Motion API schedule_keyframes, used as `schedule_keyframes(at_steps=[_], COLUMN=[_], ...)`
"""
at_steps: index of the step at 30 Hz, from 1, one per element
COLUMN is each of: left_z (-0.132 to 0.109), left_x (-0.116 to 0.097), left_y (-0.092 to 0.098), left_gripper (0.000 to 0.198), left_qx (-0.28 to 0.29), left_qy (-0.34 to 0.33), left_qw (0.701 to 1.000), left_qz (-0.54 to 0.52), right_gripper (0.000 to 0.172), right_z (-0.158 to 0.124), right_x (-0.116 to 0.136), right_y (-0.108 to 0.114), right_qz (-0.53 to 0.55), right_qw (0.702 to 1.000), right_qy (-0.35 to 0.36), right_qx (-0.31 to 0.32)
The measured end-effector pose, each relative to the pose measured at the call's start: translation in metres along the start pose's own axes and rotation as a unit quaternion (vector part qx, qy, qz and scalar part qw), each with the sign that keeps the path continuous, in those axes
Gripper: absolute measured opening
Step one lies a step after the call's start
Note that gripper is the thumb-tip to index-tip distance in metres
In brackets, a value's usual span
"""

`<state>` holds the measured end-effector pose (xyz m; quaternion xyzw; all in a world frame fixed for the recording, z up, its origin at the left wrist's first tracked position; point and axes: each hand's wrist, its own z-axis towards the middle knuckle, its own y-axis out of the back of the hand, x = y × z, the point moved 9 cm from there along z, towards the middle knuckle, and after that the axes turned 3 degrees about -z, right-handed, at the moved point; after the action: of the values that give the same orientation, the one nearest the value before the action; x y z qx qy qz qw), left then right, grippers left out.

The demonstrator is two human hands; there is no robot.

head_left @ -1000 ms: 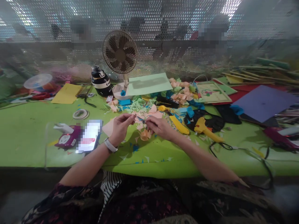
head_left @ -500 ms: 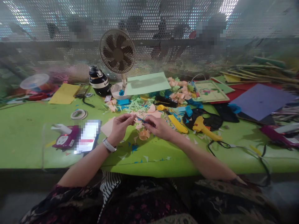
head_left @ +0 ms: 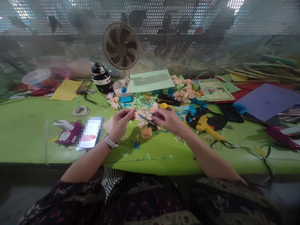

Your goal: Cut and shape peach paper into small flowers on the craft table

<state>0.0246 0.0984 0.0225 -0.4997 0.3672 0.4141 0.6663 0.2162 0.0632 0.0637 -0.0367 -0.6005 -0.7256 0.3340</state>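
Observation:
My left hand, with a white watch band at the wrist, is closed in a pinch above the paper scraps; whatever its fingertips hold is too small to name. Across from it, my right hand pinches a small blue piece between thumb and fingers. Scissors with dark handles lie between the hands, blades toward the left, close below the right fingertips. Peach, green and blue paper scraps are heaped just beyond. A curled peach paper piece sits nearer to me.
Left are a phone, purple device and tape roll. Behind stand a black bottle and a fan. A yellow glue gun with a cord lies right, before purple sheet and card.
My hands, close together before, have drawn apart, the right one moving rightward. The scissors now show plainly between them. The whole view has shifted slightly.

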Motion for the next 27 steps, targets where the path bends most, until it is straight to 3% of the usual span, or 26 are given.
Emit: schedule_keyframes(at_steps=[4,7,10,13,16,18,21,27], left_z=[-0.001,-0.003,-0.004,-0.007,-0.014,-0.019,-0.025,-0.03], left_x=[0.001,0.002,-0.001,-0.011,-0.023,-0.027,-0.029,-0.028], left_y=[-0.006,-0.011,-0.015,-0.022,-0.035,-0.041,-0.047,-0.053], left_gripper=[0.026,0.028,0.026,0.019,0.012,0.008,0.008,0.011], left_qx=[0.036,0.065,0.081,0.106,0.145,0.168,0.195,0.227], left_qy=[0.006,0.005,-0.016,-0.078,-0.16,-0.203,-0.244,-0.28], left_qw=[0.998,0.991,0.984,0.967,0.936,0.913,0.882,0.849], left_qz=[0.058,0.116,0.161,0.217,0.279,0.311,0.353,0.386], right_gripper=[0.02,0.018,0.017,0.018,0.024,0.027,0.031,0.032], right_z=[0.001,-0.002,-0.002,0.001,0.003,-0.001,-0.006,-0.008], right_x=[-0.036,-0.056,-0.063,-0.05,-0.013,0.012,0.029,0.032], right_y=[0.003,-0.007,-0.012,-0.008,-0.001,0.0,-0.004,-0.019], right_qz=[-0.145,-0.245,-0.277,-0.267,-0.169,-0.1,-0.081,-0.098], right_qw=[0.982,0.951,0.939,0.952,0.985,0.992,0.99,0.988], right_qy=[-0.095,-0.12,-0.129,-0.105,-0.002,0.075,0.117,0.122], right_qx=[0.074,0.144,0.157,0.111,0.019,-0.014,-0.025,0.01])
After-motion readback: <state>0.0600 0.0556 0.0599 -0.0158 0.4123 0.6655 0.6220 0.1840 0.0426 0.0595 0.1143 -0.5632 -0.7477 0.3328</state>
